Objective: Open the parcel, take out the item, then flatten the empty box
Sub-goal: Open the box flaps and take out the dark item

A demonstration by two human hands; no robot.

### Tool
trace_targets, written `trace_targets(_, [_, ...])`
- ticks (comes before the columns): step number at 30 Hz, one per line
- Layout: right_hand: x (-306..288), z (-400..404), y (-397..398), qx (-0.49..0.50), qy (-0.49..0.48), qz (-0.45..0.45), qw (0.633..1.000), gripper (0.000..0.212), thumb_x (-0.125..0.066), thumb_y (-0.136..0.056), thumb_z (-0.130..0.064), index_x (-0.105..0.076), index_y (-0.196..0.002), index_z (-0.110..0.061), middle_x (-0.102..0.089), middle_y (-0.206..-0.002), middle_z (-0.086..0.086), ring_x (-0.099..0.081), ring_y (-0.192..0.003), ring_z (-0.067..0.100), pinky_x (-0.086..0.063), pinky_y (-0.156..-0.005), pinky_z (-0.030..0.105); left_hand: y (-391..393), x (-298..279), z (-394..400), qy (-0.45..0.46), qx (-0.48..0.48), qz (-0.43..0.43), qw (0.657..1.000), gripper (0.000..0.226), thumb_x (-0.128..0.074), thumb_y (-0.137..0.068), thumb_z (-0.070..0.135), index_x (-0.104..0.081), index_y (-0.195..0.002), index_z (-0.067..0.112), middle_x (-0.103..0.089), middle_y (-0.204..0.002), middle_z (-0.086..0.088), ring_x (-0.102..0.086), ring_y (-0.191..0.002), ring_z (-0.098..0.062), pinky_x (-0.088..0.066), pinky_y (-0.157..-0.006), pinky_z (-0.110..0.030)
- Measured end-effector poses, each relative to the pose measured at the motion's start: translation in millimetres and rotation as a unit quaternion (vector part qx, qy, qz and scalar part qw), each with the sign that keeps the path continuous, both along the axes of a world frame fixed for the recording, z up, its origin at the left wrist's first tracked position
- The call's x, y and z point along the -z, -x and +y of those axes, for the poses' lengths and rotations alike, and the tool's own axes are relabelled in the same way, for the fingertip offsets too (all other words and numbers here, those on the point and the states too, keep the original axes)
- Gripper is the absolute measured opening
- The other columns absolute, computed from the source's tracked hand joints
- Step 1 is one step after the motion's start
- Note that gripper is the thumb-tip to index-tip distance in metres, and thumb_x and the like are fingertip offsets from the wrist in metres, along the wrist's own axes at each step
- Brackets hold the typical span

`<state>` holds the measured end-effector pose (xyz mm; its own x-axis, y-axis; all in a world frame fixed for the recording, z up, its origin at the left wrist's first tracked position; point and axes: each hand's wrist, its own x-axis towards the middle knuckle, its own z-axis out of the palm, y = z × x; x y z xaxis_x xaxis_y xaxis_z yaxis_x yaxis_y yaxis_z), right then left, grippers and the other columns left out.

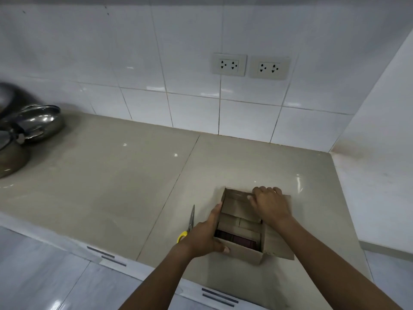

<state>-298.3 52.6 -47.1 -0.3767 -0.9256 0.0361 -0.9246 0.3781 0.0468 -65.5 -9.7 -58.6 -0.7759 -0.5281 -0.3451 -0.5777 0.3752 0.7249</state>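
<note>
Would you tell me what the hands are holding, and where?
Both hold the cardboard box: left hand grips its left wall, right hand presses back the far flap.

Both forearms are bare, with no sleeves showing. The left hand (202, 237) and right hand (270, 205) wear no gloves, rings or watch; fingernails are short and unpainted.

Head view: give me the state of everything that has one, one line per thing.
cardboard box: top open, flaps spread, not flattened.
dark red item: inside the box, not taken out.
scissors: lying on the counter left of the box, blades closed, untouched.
left hand: gripping the box's left wall.
right hand: pressing on the far flap.
wall sockets: nothing plugged in.
</note>
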Motion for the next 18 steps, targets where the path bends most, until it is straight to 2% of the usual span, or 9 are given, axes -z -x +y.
trace_targets(2, [6,1,-1,-0.002,-0.022,-0.035,0.999,0.048,-0.030,-0.098,-0.052,-0.057,-0.116,-0.017,-0.067,-0.112,0.005,-0.061,-0.104,0.024,-0.039,-0.096,0.041,0,0,0,0.006,-0.002,-0.002,1.000,0.124,-0.083,-0.069,0.036,0.015,-0.142,0.055,-0.066,-0.120,-0.007,-0.058,-0.082,-0.013,-0.044,-0.073,-0.018])
trace_targets(5, [-2,0,1,0.020,-0.081,-0.081,0.993,0.060,-0.027,-0.095,-0.062,-0.050,-0.128,-0.018,-0.061,-0.127,0.008,-0.052,-0.122,0.027,-0.027,-0.107,0.050,0,0,1,0.015,-0.003,0.000,1.000,0.124,-0.083,-0.068,0.037,0.015,-0.143,0.053,-0.066,-0.122,-0.007,-0.064,-0.094,-0.019,-0.044,-0.076,-0.020])
trace_targets(7, [-10,0,-4,-0.014,-0.082,-0.044,0.996,0.064,-0.032,-0.093,-0.063,-0.042,-0.138,-0.019,-0.047,-0.142,0.010,-0.034,-0.139,0.027,-0.011,-0.113,0.060,0,1,1,0.017,-0.004,0.002,1.000,0.125,-0.083,-0.068,0.037,0.015,-0.144,0.051,-0.064,-0.125,-0.008,-0.064,-0.105,-0.024,-0.045,-0.079,-0.022])
trace_targets(9, [-17,6,-21,-0.081,-0.017,0.010,0.997,0.068,-0.044,-0.089,-0.060,-0.036,-0.143,-0.019,-0.038,-0.149,0.008,-0.026,-0.144,0.027,-0.005,-0.116,0.061,0,2,1,0.028,0.002,-0.002,1.000,0.126,-0.083,-0.068,0.038,0.016,-0.144,0.050,-0.064,-0.125,-0.012,-0.064,-0.103,-0.027,-0.045,-0.077,-0.024])
trace_targets(11, [-20,12,-42,-0.157,0.016,0.004,0.987,0.066,-0.056,-0.084,-0.055,-0.042,-0.139,-0.021,-0.046,-0.142,0.004,-0.036,-0.137,0.024,-0.007,-0.119,0.053,0,4,0,0.037,0.009,-0.005,0.999,0.127,-0.083,-0.068,0.039,0.017,-0.146,0.045,-0.063,-0.126,-0.013,-0.064,-0.101,-0.028,-0.045,-0.076,-0.025])
trace_targets(13, [-21,19,-59,-0.192,-0.031,-0.043,0.980,0.056,-0.060,-0.081,-0.054,-0.052,-0.127,-0.022,-0.057,-0.127,0.001,-0.047,-0.126,0.022,-0.014,-0.116,0.045,0,5,-1,0.031,0.010,-0.003,0.999,0.128,-0.083,-0.067,0.038,0.017,-0.147,0.044,-0.062,-0.129,-0.009,-0.064,-0.104,-0.027,-0.049,-0.080,-0.028])
trace_targets(16, [-19,24,-66,-0.174,-0.117,-0.086,0.974,0.050,-0.058,-0.083,-0.055,-0.055,-0.119,-0.021,-0.064,-0.120,0.001,-0.054,-0.117,0.022,-0.024,-0.106,0.041,1,3,0,0.025,0.012,0.001,1.000,0.129,-0.084,-0.066,0.036,0.018,-0.145,0.047,-0.061,-0.132,-0.005,-0.062,-0.111,-0.026,-0.051,-0.087,-0.030])
trace_targets(18, [-19,26,-65,-0.149,-0.116,-0.072,0.979,0.053,-0.057,-0.082,-0.056,-0.054,-0.121,-0.021,-0.065,-0.121,0.001,-0.055,-0.116,0.023,-0.030,-0.102,0.042,0,3,0,0.019,0.008,0.004,1.000,0.129,-0.083,-0.066,0.035,0.017,-0.144,0.049,-0.059,-0.134,-0.003,-0.061,-0.113,-0.024,-0.050,-0.087,-0.030])
